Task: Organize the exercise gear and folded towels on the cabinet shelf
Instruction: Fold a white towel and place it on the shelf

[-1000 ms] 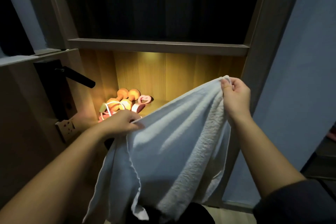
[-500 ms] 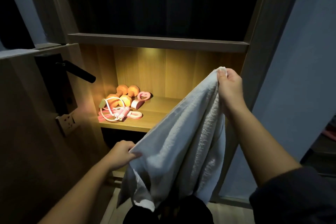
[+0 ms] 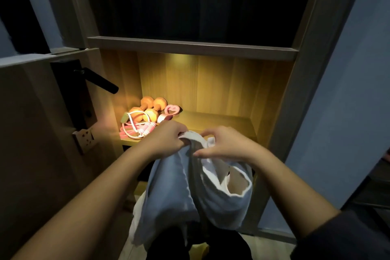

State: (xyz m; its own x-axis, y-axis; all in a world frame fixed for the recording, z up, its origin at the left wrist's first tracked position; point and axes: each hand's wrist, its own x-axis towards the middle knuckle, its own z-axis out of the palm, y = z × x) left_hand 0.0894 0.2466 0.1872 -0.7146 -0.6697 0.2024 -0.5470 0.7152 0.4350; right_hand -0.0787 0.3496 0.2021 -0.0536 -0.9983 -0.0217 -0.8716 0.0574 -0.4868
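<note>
A white towel (image 3: pixel 173 188) hangs doubled over in front of the lit cabinet shelf (image 3: pixel 223 121). My left hand (image 3: pixel 166 140) grips its top edge on the left. My right hand (image 3: pixel 225 143) pinches the top edge just beside it, so both corners meet. On the shelf's left side lie two orange dumbbells (image 3: pixel 147 107), a pink-and-white jump rope (image 3: pixel 137 130) and a pink heart-shaped grip (image 3: pixel 172 110). The towel's lower end hangs down past my legs.
An open door with a black lever handle (image 3: pixel 99 80) and a wall socket (image 3: pixel 85 138) stands at the left. The compartment above the shelf (image 3: pixel 190 0) is dark. A blue-grey wall (image 3: pixel 346 112) borders the cabinet on the right.
My hands have come together in front of the shelf, bringing the towel's two top corners side by side. The towel, spread wide before, now hangs folded in half.
</note>
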